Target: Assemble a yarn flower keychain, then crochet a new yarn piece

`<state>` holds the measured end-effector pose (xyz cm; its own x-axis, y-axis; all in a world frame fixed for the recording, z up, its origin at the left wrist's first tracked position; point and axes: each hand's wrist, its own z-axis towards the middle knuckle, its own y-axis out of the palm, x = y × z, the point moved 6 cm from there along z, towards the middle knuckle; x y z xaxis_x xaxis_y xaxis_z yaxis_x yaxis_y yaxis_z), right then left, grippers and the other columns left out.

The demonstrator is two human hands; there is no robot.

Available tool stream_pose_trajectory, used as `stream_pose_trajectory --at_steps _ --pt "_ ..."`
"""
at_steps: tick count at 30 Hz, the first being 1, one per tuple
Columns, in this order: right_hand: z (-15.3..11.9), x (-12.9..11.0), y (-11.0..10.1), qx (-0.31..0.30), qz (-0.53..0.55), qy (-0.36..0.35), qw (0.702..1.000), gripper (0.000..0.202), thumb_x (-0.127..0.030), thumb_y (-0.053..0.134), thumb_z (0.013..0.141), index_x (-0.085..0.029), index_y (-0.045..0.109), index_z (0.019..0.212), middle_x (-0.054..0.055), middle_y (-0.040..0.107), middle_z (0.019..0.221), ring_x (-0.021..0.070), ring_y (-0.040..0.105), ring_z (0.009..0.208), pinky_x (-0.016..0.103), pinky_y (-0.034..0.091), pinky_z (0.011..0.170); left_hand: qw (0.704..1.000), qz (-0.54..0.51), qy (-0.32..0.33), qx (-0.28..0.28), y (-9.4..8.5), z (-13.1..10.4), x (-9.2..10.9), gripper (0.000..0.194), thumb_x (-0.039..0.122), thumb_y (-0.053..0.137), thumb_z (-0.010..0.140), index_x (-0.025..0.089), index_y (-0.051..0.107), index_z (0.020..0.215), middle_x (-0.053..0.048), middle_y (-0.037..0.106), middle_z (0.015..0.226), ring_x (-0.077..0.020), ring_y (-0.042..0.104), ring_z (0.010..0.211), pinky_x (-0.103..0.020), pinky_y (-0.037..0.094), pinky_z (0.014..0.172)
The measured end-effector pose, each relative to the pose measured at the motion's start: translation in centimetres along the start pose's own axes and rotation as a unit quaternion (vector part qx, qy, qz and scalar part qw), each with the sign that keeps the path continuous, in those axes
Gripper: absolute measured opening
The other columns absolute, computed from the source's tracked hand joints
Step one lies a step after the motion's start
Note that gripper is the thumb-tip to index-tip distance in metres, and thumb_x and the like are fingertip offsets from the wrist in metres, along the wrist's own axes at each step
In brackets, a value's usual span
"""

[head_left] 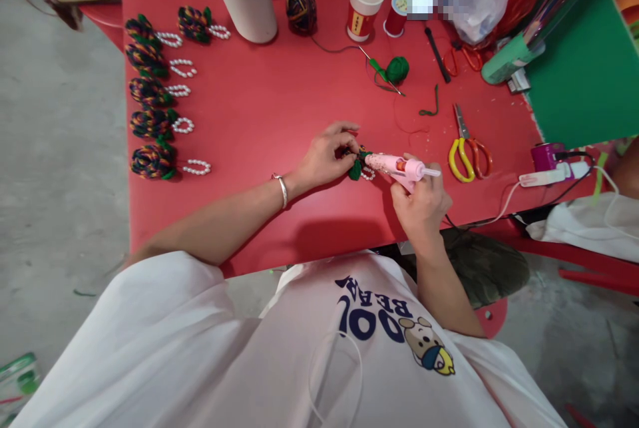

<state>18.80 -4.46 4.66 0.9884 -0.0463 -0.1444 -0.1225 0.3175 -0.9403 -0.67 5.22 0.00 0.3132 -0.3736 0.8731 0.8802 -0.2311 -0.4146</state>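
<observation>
The charm, a small piece of dark yarn with a green leaf and a white bead loop, sits at the fingertips of the left hand, just above the counter. That hand is nearly closed, thumb and fingers pinched on the charm (they cover much of it). The right hand is curled around the grip of the pink glue gun, its nozzle pointing toward the left hand and right by the charm; whether the tip touches, I cannot tell.

Beyond the right hand, a little to its left, are a green ball of yarn and a hook with a green handle just beside it. To the right of that hand, near it, lie the scissors, one handle yellow and the other orange-red; farther right is a purple box among cables. Well beyond both hands stand a paper cup and a red spool, with a dark ball of yarn to the cup's left. Well to the left of the left hand are six more charms, five in a column, all with white beads.
</observation>
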Motion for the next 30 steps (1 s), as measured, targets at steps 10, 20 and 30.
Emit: stream_pose_trajectory --at_steps 10,20,30 --pt "-0.62 0.52 -0.04 -0.003 0.001 0.004 1.0 0.049 -0.024 0.056 0.09 -0.02 0.069 0.137 0.015 0.07 0.116 0.0255 0.066 0.088 0.032 0.048 0.066 1.0 -0.003 0.002 0.008 -0.02 -0.07 -0.04 0.012 0.01 0.062 0.08 0.019 0.07 0.081 -0.013 0.068 0.135 -0.0247 0.071 0.119 -0.042 0.061 0.1" --pt "-0.34 0.3 0.09 -0.004 0.0 -0.001 1.0 0.048 -0.023 0.055 0.091 -0.019 0.069 0.137 0.015 0.069 0.115 0.0256 0.065 0.09 0.032 0.048 0.066 1.0 0.001 0.003 0.001 0.01 0.0 -0.01 0.012 0.01 0.062 0.08 0.018 0.07 0.082 -0.013 0.067 0.135 -0.0243 0.071 0.119 -0.042 0.059 0.102" --pt "-0.16 0.13 0.14 0.021 0.027 -0.011 0.999 0.043 -0.026 0.057 0.094 -0.02 0.069 0.134 0.014 0.068 0.118 0.0251 0.068 0.092 0.033 0.051 0.069 1.0 0.002 0.007 0.004 -0.01 -0.02 0.04 0.014 0.007 0.062 0.08 0.018 0.07 0.081 -0.014 0.068 0.135 -0.0248 0.071 0.119 -0.043 0.06 0.102"
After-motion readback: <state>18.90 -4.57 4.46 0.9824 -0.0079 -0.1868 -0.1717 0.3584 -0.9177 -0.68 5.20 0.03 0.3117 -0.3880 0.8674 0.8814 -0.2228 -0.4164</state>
